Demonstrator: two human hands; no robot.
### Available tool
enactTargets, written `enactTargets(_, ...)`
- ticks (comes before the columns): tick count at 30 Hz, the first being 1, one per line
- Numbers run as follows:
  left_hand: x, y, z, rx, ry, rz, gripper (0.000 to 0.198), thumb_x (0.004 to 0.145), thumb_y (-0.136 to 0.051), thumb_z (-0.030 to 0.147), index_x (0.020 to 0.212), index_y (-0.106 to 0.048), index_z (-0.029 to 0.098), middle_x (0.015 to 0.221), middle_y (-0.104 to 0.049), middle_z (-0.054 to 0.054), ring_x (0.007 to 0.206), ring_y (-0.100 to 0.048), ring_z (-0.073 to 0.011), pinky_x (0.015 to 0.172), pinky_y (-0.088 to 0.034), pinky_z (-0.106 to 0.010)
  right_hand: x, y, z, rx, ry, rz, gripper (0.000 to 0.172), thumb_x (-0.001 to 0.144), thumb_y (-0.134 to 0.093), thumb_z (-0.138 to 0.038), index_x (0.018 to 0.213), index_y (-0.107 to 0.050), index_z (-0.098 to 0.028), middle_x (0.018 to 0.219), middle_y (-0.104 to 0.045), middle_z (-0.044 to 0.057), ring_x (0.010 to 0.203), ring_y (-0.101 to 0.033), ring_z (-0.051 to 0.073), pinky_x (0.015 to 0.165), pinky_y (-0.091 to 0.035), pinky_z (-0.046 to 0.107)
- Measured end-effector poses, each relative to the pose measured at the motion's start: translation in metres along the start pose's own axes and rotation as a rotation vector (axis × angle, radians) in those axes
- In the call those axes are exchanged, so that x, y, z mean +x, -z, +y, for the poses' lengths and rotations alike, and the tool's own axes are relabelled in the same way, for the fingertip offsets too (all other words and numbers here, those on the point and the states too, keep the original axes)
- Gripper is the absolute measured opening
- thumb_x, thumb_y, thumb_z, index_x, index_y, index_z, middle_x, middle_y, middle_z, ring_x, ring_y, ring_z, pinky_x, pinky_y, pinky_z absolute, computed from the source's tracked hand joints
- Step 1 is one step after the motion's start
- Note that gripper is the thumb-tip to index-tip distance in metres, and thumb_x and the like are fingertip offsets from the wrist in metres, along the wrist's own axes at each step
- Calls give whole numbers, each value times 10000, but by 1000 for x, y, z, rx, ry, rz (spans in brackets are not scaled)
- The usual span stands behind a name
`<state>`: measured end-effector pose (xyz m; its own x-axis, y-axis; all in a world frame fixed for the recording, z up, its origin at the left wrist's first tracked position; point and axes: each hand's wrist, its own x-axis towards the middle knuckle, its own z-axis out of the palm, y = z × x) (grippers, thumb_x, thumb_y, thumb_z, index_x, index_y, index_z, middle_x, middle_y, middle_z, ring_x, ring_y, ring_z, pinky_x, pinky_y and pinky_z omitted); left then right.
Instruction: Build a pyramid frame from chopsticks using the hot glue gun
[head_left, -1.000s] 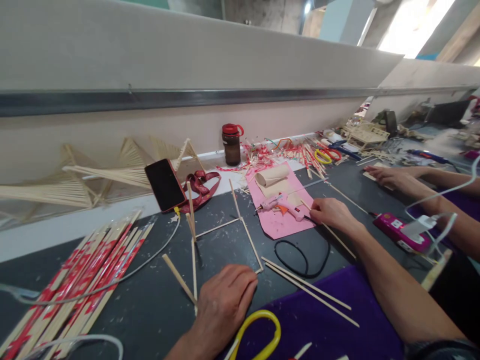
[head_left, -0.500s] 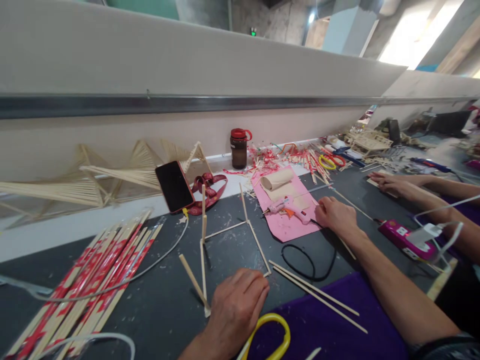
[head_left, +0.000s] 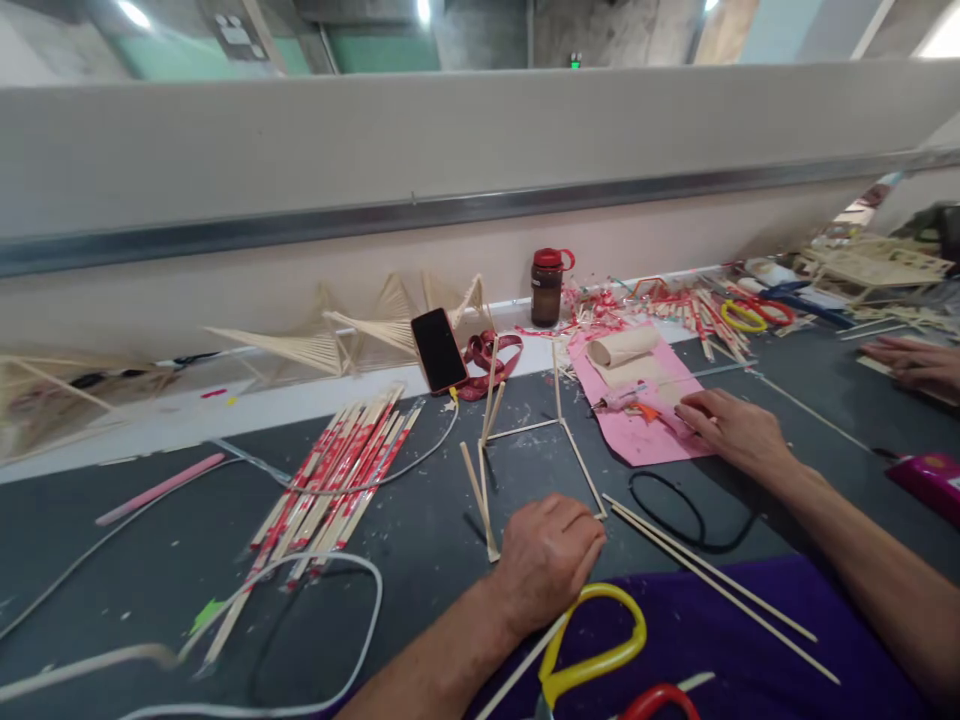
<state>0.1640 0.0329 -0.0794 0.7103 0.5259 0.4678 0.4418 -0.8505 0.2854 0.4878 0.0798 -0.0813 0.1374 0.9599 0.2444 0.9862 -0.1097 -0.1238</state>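
Note:
My left hand (head_left: 551,555) rests on the dark table with its fingers curled at the near right corner of a small upright frame of glued wooden sticks (head_left: 525,430). My right hand (head_left: 731,430) lies over the handle of a pink glue gun (head_left: 626,402) on a pink mat (head_left: 645,440), fingers bent around it. The gun's nozzle points left. Two long loose sticks (head_left: 712,580) lie between my forearms, beside a black cable loop (head_left: 675,510).
A bundle of red-wrapped chopsticks (head_left: 337,470) and a white cable (head_left: 300,600) lie left. A phone (head_left: 439,350), brown bottle (head_left: 547,287) and stick models (head_left: 360,335) line the back. Yellow-handled scissors (head_left: 592,640) sit on purple cloth (head_left: 712,640). Another person's hand (head_left: 915,362) is far right.
My head has turned left, so everything shifted right in view. My right hand has slid onto the glue gun's handle. My left hand stays at the frame's corner.

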Motion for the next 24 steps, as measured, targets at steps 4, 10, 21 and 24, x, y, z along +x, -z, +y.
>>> enactTargets(4,0,0,0,1,-16,2,112,875,-511,223,864,-615,184,802,-652,-26,768,-590,-131,698,-457,-257,-2,-2,-6,-18,29,-45,446,878,-367,-551,1040,-637,-235,1042,-667,34,874,-639,211,638,-402,285)
enactTargets(10,-1,-1,-3,-19,-12,26,86,865,-522,204,857,-606,192,790,-647,-17,744,-584,-131,671,-448,-254,-2,-5,-12,-31,37,-108,493,846,-390,-596,1103,-611,-237,1016,-660,53,905,-627,219,659,-416,294)
enactTargets(21,-2,-1,-2,-59,25,-7,104,880,-502,210,862,-602,190,805,-650,-20,750,-575,-145,679,-443,-271,-1,-6,-15,-76,33,-115,515,852,-379,-592,1167,-565,-229,1049,-635,72,939,-611,237,686,-430,317)
enactTargets(24,-1,0,-1,-53,7,-5,109,879,-499,209,869,-606,191,805,-648,-26,758,-581,-140,683,-450,-264,0,-8,-15,-87,44,-119,504,854,-380,-587,1147,-577,-227,1071,-626,84,953,-602,236,691,-429,313)
